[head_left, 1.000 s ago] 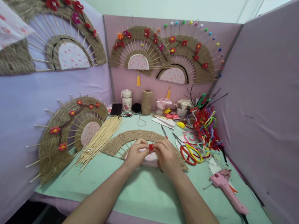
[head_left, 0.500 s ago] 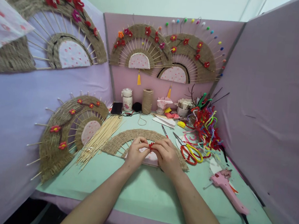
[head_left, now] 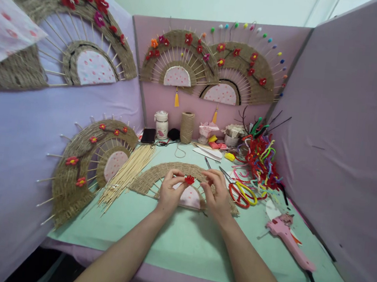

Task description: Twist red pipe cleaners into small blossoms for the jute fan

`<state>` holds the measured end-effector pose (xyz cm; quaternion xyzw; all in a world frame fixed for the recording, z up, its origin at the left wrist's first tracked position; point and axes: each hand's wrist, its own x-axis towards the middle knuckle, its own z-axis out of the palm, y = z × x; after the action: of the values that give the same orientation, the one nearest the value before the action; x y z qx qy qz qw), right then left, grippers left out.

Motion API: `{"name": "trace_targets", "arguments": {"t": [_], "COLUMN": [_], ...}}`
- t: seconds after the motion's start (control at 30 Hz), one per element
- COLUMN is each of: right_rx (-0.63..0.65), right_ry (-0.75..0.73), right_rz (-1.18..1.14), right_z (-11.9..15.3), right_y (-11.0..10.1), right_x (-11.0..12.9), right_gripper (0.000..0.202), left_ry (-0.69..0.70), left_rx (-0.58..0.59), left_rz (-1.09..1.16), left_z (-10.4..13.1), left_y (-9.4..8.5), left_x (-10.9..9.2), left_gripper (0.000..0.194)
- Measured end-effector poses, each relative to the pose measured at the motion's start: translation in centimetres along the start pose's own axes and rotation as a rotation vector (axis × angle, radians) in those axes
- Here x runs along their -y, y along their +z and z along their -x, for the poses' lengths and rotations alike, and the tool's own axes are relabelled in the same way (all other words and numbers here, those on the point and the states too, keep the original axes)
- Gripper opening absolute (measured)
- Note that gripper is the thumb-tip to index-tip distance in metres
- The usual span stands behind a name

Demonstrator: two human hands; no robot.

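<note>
Between the thumb and fingers of my left hand (head_left: pixel 171 194) is a small red pipe-cleaner flower (head_left: pixel 189 180). My right hand (head_left: pixel 215 197) is a little to the right of it, thumb and fingers apart, with nothing visible between them. Under both hands a woven twine fan (head_left: pixel 158 173) lies flat on the table, its pale dotted half-round centre (head_left: pixel 191 197) partly covered by my hands. Scissors (head_left: pixel 239 195) with red and yellow handles lie just right of my right hand.
Thin bamboo sticks (head_left: pixel 127 175) lie left of the fan, near another decorated fan (head_left: pixel 65 186). A pink glue gun (head_left: pixel 290 241) with a black cord rests at the right. A twine spool (head_left: pixel 186 127), a white bottle (head_left: pixel 161 125) and tangled pipe cleaners (head_left: pixel 260 160) stand along the back.
My right hand has let go of the red flower and moved slightly right, its fingers parting. The flower stays in my left hand and now shows more fully. The view has shifted slightly.
</note>
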<state>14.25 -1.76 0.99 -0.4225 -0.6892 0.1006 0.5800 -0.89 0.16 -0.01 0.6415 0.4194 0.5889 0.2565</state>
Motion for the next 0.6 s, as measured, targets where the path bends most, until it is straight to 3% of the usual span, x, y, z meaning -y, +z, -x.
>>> {"name": "trace_targets", "arguments": {"t": [0.33, 0.6], "right_rx": [0.153, 0.137], "right_ry": [0.357, 0.384], "right_rz": [-0.182, -0.166], "right_z": [0.03, 0.31], "right_y": [0.72, 0.82], "right_x": [-0.43, -0.74], "right_gripper": [0.019, 0.022], "left_ry": [0.204, 0.077], "left_rx": [0.022, 0.178], "left_rz": [-0.255, -0.217], "left_z": [0.39, -0.01], "left_y": [0.01, 0.22], "left_x": [0.22, 0.48], "left_gripper": [0.012, 0.013]}}
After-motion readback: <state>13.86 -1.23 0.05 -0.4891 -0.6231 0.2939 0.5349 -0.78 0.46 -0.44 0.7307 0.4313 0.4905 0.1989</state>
